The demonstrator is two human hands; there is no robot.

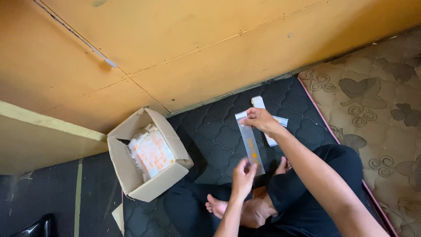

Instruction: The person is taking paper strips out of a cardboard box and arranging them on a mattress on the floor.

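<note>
You are sitting cross-legged on a black quilted mattress [219,136], looking down at your own two hands. Between them you hold a long, narrow clear plastic sleeve [250,142] with small orange markings, stretched lengthwise above your lap. Your right hand [258,119] grips its far end, the fingers curled and pinching the top edge of the sleeve. Your left hand [243,172] is at its near end, fingers drawn together around the lower edge (the blur there hides exactly how the fingertips meet, so you cannot tell more than that they close on it).

Just beyond your right hand, a few more white and clear strips [263,109] lie on the mattress, partly hidden under that hand and wrist.

To your left, near your knee, an open cardboard box [147,186] sits at the mattress edge, its flaps up, holding a heap of white and pale orange packets [151,153]. Your bare feet [228,206] are tucked under your forearms. A tan mattress [377,105] with a heart and scroll pattern lies to your right, touching the black one, and an orange board wall [175,48] rises ahead.
</note>
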